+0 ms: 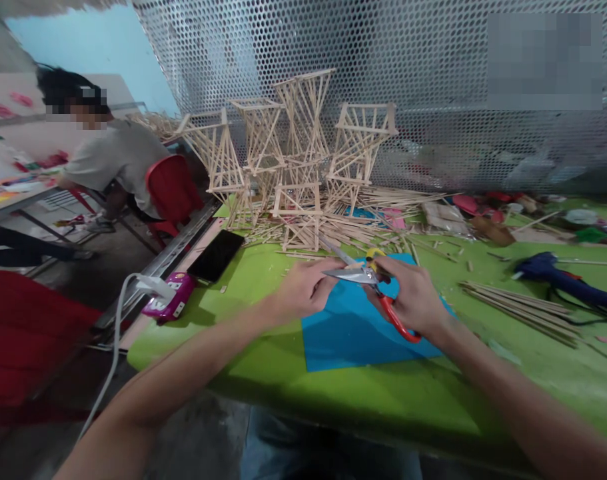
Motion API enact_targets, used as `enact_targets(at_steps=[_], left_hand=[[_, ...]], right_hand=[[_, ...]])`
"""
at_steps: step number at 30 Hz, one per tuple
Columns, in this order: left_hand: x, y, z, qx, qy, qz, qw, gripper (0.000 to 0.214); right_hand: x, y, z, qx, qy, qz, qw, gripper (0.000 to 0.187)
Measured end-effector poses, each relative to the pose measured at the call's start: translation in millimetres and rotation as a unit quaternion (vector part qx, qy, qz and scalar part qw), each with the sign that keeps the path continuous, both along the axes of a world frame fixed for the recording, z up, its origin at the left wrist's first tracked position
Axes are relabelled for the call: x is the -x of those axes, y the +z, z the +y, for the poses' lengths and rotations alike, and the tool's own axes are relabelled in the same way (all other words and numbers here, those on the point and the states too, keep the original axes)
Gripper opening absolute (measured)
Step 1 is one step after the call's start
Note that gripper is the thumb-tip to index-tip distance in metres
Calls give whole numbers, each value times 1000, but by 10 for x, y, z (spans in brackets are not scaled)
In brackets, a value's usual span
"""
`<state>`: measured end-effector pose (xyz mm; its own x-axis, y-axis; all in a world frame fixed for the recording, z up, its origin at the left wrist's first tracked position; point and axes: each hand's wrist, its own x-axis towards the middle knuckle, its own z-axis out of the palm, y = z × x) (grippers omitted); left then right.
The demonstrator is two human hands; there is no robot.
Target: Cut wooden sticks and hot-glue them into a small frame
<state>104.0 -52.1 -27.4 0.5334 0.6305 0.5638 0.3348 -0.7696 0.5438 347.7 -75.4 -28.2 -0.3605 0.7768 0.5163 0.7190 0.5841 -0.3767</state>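
Note:
My right hand (416,293) is closed around the handles of a pair of scissors (352,275), which are red and yellow. Their blades point left, slightly apart, over a blue sheet (353,333). Facing it, my left hand (308,287) has its fingers pinched together at the blades. A thin wooden stick (337,249) slants from there toward the back; the fingers partly hide where it is gripped. Behind both hands stands a lattice structure of thin sticks (303,160), with several flared towers.
Loose sticks (523,307) and a blue glue gun (566,277) lie at right on the green table (233,353). At left are a black phone (217,257) and a purple power strip (170,297) with a white cable. Perforated metal (413,60) rises behind. Another person (113,153) sits far left.

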Motion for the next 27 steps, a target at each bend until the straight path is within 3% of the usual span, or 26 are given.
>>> enact_targets(at_steps=[11,19,27], left_hand=[[26,-19,92,-13,47,7,999,41],[-3,-55,170,-3,75,9,997,42],[-15,68,117,40,80,4,996,47]], right_hand=[[-103,67,-5,48,-40,-49,997,19],[-103,54,60,133,-12,-67,989,19],[-75,46,92,189,17,-22,982,30]])
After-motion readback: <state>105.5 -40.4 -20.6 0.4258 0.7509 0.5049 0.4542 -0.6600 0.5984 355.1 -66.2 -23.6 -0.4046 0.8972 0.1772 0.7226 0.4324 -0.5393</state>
